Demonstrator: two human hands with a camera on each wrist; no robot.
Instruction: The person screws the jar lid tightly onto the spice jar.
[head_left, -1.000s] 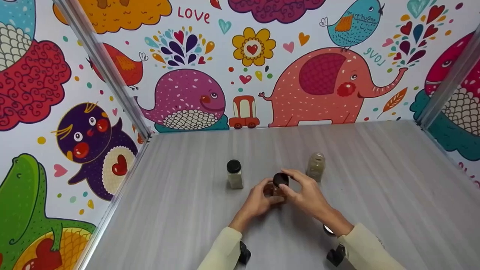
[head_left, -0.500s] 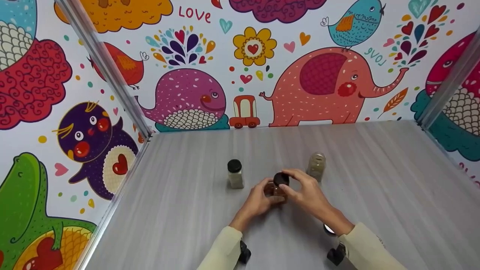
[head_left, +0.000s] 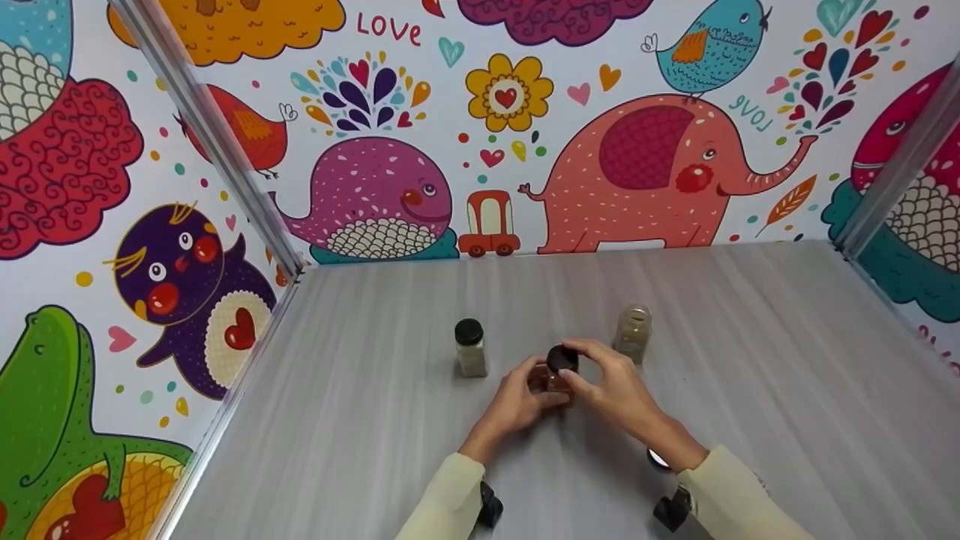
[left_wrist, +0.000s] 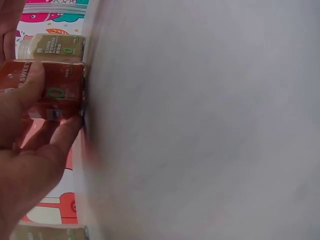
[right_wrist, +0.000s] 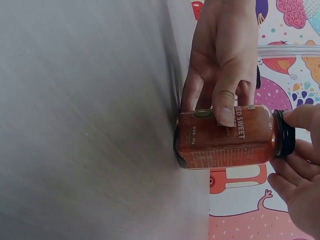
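A square glass spice jar of red-orange powder (right_wrist: 225,140), its label partly reading "SWEET", stands upright on the table between the hands. My left hand (head_left: 517,397) grips its body, thumb on one side and fingers on the other. With thumb and fingertips, my right hand (head_left: 619,390) pinches the black lid (head_left: 562,358) on the jar's mouth. Whether the lid is loose or tight cannot be told. Behind the right hand stands a cumin powder jar (head_left: 634,337) with no black lid on it. To the left is a pale-filled spice jar (head_left: 470,349) with its black lid on.
Partly hidden beneath the right wrist, a round dark-rimmed piece with a white face (head_left: 658,459) lies on the grey table (head_left: 360,435). Printed cartoon panels (head_left: 495,150) rise at the back and sides, joined by metal corner posts (head_left: 217,150).
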